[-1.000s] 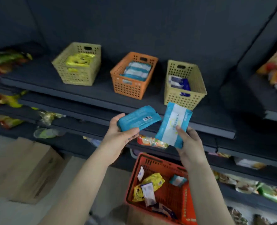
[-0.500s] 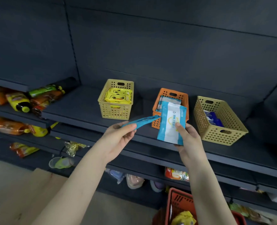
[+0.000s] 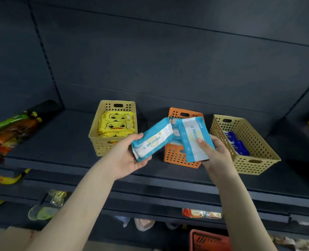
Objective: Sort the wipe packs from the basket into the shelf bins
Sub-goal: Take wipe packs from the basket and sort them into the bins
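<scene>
Two full hands: my left hand (image 3: pixel 127 160) holds the left pack (image 3: pixel 152 140), just flipped face-up, my right hand (image 3: pixel 218 154) the right pack (image 3: pixel 192 136), before the matching orange bin (image 3: pixel 175 157).

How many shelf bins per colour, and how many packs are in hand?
Yellow bins: 2 (left yellow bin, right yellow bin)
Orange bin: 1
Blue-and-white packs: 2 (left pack in left hand, right pack in right hand)
Total: 5
</scene>
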### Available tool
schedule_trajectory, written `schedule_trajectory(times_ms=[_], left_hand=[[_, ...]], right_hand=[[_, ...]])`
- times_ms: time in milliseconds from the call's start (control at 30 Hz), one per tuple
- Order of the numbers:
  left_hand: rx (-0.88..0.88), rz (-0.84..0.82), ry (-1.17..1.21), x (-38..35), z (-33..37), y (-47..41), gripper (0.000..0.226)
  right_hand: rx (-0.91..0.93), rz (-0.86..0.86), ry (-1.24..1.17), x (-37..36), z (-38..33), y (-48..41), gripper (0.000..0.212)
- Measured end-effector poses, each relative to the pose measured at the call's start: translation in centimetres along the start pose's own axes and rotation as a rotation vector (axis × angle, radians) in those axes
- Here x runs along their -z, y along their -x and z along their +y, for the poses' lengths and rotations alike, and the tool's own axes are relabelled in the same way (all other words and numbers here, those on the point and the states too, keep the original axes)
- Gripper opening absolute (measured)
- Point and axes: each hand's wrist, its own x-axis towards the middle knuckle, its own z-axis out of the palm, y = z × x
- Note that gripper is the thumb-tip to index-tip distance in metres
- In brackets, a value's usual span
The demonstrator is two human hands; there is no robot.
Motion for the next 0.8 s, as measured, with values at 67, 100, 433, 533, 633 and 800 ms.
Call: schedule_trajectory(times_ms=[67,100,433,533,633,800], left_hand=[[0.044,-0.002,-0.121,-0.4,1.1,-2.6,0.043],[0.059,-0.011,-0.152,-0.7,1.7,-3.9,0.045],[0.091,-0.037,-0.172,-3.9,6.3,-14.8,0.044],[0.038,-0.014,-0.254,-4.0,7.0,-16.6,0.039],[-0.016,0.063,-0.35,-3.8,7.8,-18.2,0.035],[-0.055,0.186,-0.455,-3.3,8.8,-20.8,0.037]], right_hand=[[-0.002,-0.043,-0.005,0.6,0.1,-3.2,0.032],[-0.012,-0.062,-0.007,0.9,0.1,-4.9,0.035],[0.056,0.137,0.211,2.9,-1.0,-19.3,0.03],[0.103,0.155,0.305,3.1,-0.6,-21.8,0.031],[0.13,0.188,0.531,2.7,0.1,-24.2,0.032],[0.058,0.172,0.779,0.6,1.5,-28.0,0.035]])
